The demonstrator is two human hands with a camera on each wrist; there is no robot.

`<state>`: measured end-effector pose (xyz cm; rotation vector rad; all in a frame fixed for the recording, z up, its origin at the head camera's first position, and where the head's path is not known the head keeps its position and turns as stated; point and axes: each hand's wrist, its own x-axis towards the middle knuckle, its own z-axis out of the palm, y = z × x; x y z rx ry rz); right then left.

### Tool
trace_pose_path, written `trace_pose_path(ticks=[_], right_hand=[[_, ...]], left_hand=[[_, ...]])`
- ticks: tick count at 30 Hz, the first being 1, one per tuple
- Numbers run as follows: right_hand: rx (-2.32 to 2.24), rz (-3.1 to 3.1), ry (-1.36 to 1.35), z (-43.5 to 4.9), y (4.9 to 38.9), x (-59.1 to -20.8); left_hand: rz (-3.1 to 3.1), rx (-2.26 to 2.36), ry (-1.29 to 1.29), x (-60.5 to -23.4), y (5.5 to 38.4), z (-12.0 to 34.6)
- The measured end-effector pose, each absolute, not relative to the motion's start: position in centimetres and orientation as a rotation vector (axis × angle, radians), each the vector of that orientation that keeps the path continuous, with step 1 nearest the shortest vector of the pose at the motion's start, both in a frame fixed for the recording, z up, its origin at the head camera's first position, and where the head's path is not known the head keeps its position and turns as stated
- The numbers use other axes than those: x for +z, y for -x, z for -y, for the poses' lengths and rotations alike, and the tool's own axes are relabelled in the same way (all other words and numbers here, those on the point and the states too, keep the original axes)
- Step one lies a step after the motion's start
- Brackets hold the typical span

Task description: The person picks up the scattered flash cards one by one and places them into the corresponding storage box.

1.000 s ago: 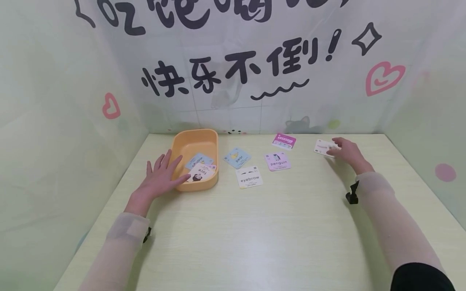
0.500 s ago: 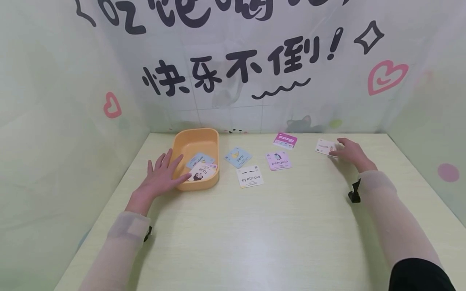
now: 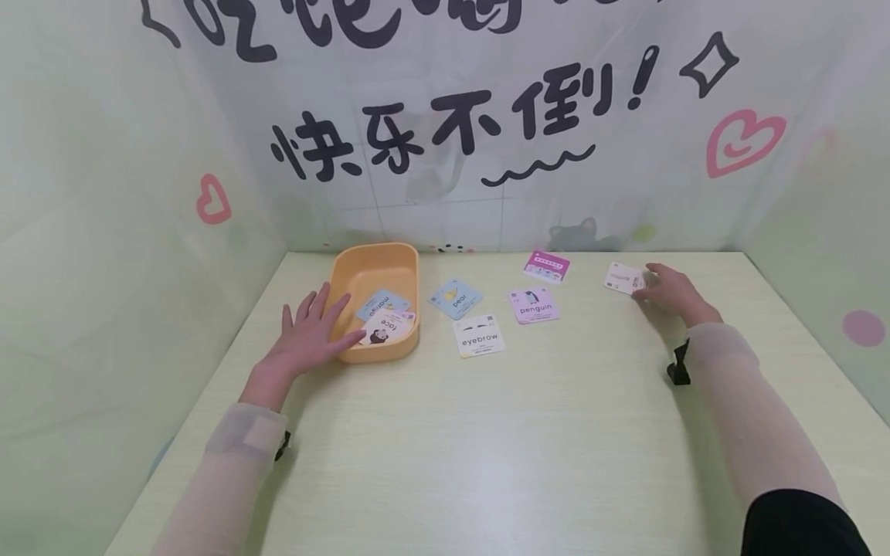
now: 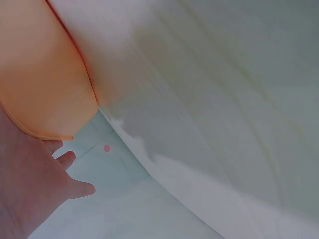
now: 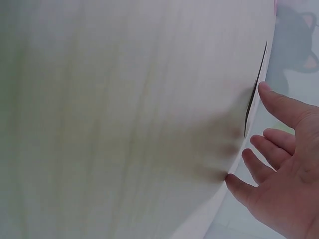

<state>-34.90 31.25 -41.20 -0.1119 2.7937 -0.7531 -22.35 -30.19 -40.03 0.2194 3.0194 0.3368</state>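
In the head view my left hand (image 3: 306, 334) lies spread at the near left rim of an orange tray (image 3: 368, 260). Its thumb reaches over the tray's front edge. Inside are a white "face" card (image 3: 386, 327) and a blue card (image 3: 381, 301), partly overlapped. The left wrist view shows the tray's outer wall (image 4: 50, 74) beside the fingers. At the table's back right, my right hand (image 3: 674, 293) touches the right side of a white card (image 3: 623, 278). In the right wrist view the thumb meets the card's edge (image 5: 253, 97), other fingers loosely spread.
Between tray and right hand lie a blue "pear" card (image 3: 455, 298), a white "eyebrow" card (image 3: 480, 337), a lilac "penguin" card (image 3: 534, 306) and a magenta card (image 3: 547, 267). A printed curtain (image 3: 445, 177) stands along the back edge of the pale table (image 3: 452, 440).
The right hand has shifted slightly at the white card, and more of the card's face now shows. The left hand holds its place at the tray. The head view has tilted slightly.
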Motion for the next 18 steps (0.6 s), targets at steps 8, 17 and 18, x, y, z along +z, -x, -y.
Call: trace_pose_path(ticks=[8,17,18], right_hand=[[-0.707,-2.803,0.152,-31.42,34.68,-41.46],[-0.714,-2.804,0.150,-31.27,34.61,-41.30],[-0.719,-2.804,0.148,-31.28,34.66,-41.35]], left_hand=[[-3.013,0.336,-0.215,-39.92,22.37,30.07],[-3.013,0.336,-0.210,-39.96,22.30,30.07],[-3.011,0.339,-0.209,-39.96,22.28,30.07]])
